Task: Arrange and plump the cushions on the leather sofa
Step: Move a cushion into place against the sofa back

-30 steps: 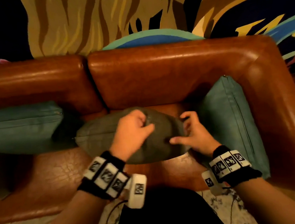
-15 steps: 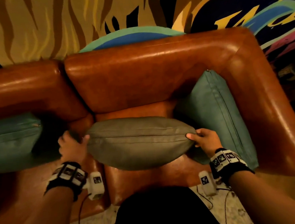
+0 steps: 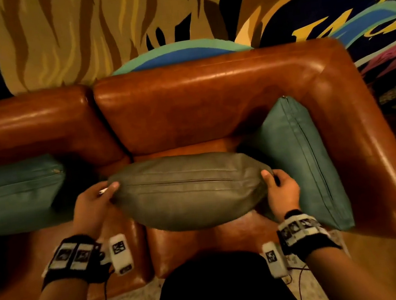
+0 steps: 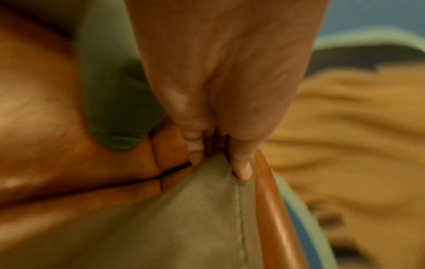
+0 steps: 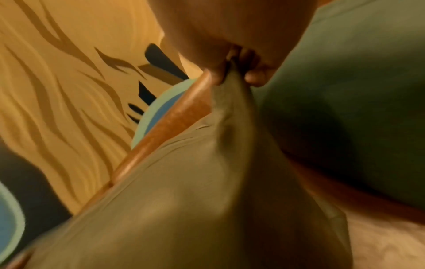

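Grey-green cushion (image 3: 187, 191) held edge-up by both ends above the leather sofa (image 3: 211, 103) seat.

Cushion lies crosswise, seam uppermost, at centre of the head view. Left hand (image 3: 92, 207), at 9 o'clock of the cushion, pinches its corner between thumb and curled fingers (image 4: 241, 169). Right hand (image 3: 281, 189), at 3 o'clock, pinches the opposite corner likewise. One teal cushion (image 3: 300, 162) leans against the sofa arm at 3 o'clock, just beside the right hand; another teal cushion (image 3: 15, 192) lies at 9 o'clock. Painted mural (image 3: 102, 32) at 12 o'clock.
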Available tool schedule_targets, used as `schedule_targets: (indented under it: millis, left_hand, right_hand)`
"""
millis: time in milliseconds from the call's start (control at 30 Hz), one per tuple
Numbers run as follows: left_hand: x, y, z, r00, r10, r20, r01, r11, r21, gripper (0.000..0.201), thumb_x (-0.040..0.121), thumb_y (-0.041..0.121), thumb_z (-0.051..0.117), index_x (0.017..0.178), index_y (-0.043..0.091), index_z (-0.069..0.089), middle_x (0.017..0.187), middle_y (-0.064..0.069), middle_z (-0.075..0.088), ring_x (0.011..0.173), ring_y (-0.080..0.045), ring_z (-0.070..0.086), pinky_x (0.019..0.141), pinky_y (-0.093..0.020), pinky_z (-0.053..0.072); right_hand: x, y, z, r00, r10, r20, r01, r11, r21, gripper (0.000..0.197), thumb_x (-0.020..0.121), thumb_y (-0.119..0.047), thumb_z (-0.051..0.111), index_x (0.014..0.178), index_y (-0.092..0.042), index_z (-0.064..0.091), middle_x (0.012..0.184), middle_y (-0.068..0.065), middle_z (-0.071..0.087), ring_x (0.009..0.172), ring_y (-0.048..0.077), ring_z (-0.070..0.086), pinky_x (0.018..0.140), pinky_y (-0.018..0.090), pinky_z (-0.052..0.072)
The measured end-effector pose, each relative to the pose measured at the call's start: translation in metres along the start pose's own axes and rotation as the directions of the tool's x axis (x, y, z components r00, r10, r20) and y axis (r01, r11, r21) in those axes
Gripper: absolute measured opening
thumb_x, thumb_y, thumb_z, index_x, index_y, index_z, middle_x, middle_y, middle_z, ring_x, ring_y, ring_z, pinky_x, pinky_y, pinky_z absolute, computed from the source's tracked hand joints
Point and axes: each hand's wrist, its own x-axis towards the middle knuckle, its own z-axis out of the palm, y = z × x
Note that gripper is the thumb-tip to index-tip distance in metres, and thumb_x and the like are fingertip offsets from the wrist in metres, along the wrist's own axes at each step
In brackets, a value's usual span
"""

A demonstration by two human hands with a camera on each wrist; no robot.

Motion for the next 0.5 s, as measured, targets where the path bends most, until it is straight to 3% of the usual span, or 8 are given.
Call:
schedule_targets:
  millis: [67,133,200,267,333,367,433,500]
  left_hand:
    - [-0.005,-0.003,-0.008,0.996,-0.071,-0.057,0.062,0.986,-0.155,0.007,0.091,0.021,0.069,0.095,0.017,0.074,0.105,-0.020,0.073,0.092,-0.026,0.069,0.091,-0.043,0.054]
    - [-0.009,-0.004,-0.009,0.994,-0.097,-0.052,0.086,0.978,-0.190,0.012,0.090,0.018,0.069,0.098,0.010,0.073,0.108,-0.026,0.071,0.096,-0.033,0.069,0.093,-0.046,0.053]
    - [-0.013,0.007,-0.008,0.994,-0.097,-0.051,0.083,0.972,-0.221,0.012,0.088,0.021,0.072,0.096,0.012,0.075,0.104,-0.022,0.072,0.099,-0.035,0.069,0.096,-0.049,0.053]
    - [-0.021,0.031,-0.009,0.996,-0.086,-0.016,0.077,0.946,-0.315,0.006,0.088,0.017,0.070,0.090,0.012,0.073,0.097,-0.018,0.073,0.090,-0.028,0.069,0.090,-0.045,0.054]
    - [-0.034,0.065,-0.007,0.998,-0.037,0.046,0.052,0.912,-0.406,0.003,0.087,0.010,0.069,0.086,0.013,0.070,0.084,-0.009,0.074,0.080,-0.022,0.068,0.078,-0.036,0.057]
    - [-0.042,0.082,-0.002,0.997,0.010,0.082,0.026,0.906,-0.422,0.005,0.084,0.009,0.070,0.086,0.014,0.070,0.081,-0.007,0.073,0.078,-0.021,0.068,0.075,-0.033,0.056]
    - [-0.057,0.111,0.020,0.985,0.107,0.135,-0.054,0.936,-0.347,0.013,0.075,0.010,0.075,0.085,0.015,0.069,0.083,-0.010,0.072,0.079,-0.021,0.067,0.078,-0.033,0.052]
    - [-0.075,0.131,0.060,0.967,0.189,0.170,-0.173,0.979,-0.104,0.020,0.072,0.013,0.079,0.082,0.020,0.063,0.075,-0.005,0.067,0.072,-0.015,0.062,0.073,-0.029,0.047]
  right_hand:
    - [-0.002,0.000,-0.008,0.998,-0.030,0.060,0.027,0.999,0.045,0.018,0.094,-0.034,0.064,0.088,-0.018,0.070,0.077,-0.002,0.070,0.073,0.011,0.062,0.068,0.028,0.048]
    - [0.001,0.001,-0.006,0.998,-0.020,0.054,0.017,0.998,0.065,0.016,0.093,-0.032,0.066,0.085,-0.019,0.070,0.075,-0.003,0.069,0.071,0.008,0.061,0.068,0.029,0.046]
    - [0.008,0.003,0.002,0.998,0.047,0.032,-0.051,0.987,0.152,0.015,0.091,-0.029,0.068,0.079,-0.022,0.068,0.070,-0.003,0.066,0.065,0.011,0.058,0.070,0.031,0.046]
    - [0.018,0.012,0.006,0.992,0.119,0.041,-0.125,0.974,0.189,0.017,0.090,-0.026,0.070,0.074,-0.023,0.066,0.067,-0.002,0.064,0.064,0.017,0.057,0.069,0.040,0.051]
    - [0.031,0.021,0.006,0.975,0.189,0.115,-0.203,0.971,0.126,0.009,0.087,-0.020,0.073,0.083,-0.024,0.066,0.076,-0.001,0.063,0.083,0.027,0.065,0.081,0.048,0.056]
    - [0.034,0.019,0.004,0.959,0.211,0.188,-0.224,0.973,0.050,0.018,0.084,-0.017,0.076,0.099,-0.022,0.067,0.087,0.001,0.062,0.097,0.032,0.065,0.088,0.047,0.054]
    - [0.033,0.007,0.000,0.898,0.186,0.399,-0.170,0.983,-0.075,0.077,0.072,-0.025,0.086,0.138,-0.023,0.047,0.117,0.006,0.052,0.115,0.029,0.055,0.098,0.042,0.048]
    - [0.014,-0.024,-0.002,0.796,0.039,0.604,-0.013,0.999,-0.047,0.107,0.059,-0.042,0.090,0.149,-0.032,0.032,0.129,0.003,0.043,0.116,0.020,0.051,0.098,0.034,0.047]
